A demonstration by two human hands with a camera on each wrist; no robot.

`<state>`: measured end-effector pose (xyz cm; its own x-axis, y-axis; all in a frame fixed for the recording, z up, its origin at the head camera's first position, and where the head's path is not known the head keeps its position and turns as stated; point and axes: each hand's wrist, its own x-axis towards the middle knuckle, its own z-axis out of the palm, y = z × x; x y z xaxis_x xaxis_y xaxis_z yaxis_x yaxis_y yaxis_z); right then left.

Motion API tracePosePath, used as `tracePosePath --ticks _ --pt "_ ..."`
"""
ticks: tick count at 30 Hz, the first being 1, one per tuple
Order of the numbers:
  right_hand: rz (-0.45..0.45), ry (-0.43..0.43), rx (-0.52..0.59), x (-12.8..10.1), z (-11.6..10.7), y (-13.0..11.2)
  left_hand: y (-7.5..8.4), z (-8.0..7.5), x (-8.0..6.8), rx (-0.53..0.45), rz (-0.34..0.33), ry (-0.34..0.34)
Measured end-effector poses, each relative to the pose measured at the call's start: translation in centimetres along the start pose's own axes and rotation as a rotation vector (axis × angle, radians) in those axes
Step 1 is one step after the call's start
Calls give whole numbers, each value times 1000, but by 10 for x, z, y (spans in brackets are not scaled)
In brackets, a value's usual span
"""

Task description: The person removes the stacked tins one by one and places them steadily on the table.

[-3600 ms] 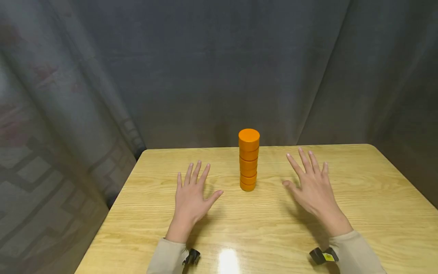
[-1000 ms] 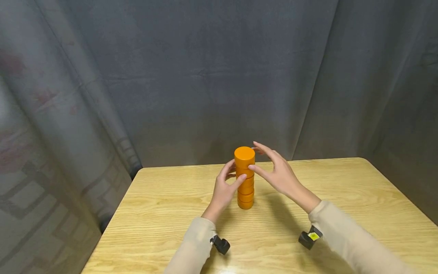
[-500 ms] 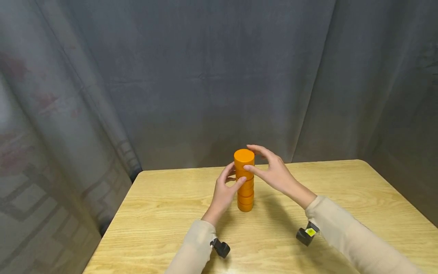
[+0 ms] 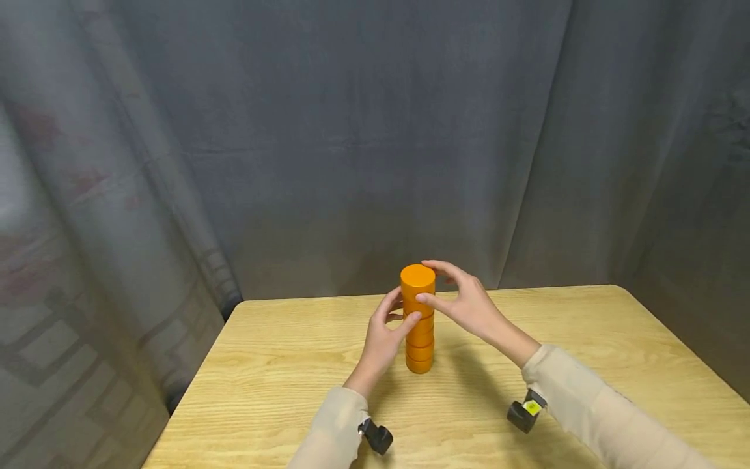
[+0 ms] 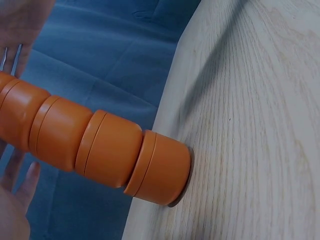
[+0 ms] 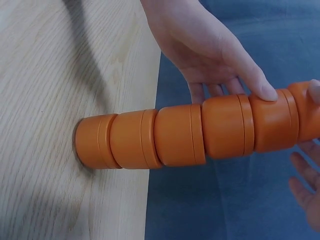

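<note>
Both hands have closed in from the bench onto the stack of orange cups [image 4: 418,319], which stands upright near the bench's [image 4: 281,365] far edge. From 9 o'clock the left hand [image 4: 383,335] curls thumb and fingers round its upper middle. From 3 o'clock the right hand [image 4: 463,299] pinches the top cup [image 4: 418,281] between thumb and fingers.
</note>
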<state>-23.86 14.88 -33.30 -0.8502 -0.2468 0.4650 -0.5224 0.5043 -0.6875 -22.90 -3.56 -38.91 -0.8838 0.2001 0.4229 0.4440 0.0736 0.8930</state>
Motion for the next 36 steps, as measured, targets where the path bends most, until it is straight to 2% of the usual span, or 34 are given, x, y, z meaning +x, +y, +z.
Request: tracePosePath --ticks 12,18,36 --pt "4 40 6 5 -7 2 0 -2 6 15 15 11" --pt "1 70 17 4 -17 5 4 -2 8 62 38 11" --pt "-10 132 -43 -3 -42 22 12 -6 8 119 74 -18"
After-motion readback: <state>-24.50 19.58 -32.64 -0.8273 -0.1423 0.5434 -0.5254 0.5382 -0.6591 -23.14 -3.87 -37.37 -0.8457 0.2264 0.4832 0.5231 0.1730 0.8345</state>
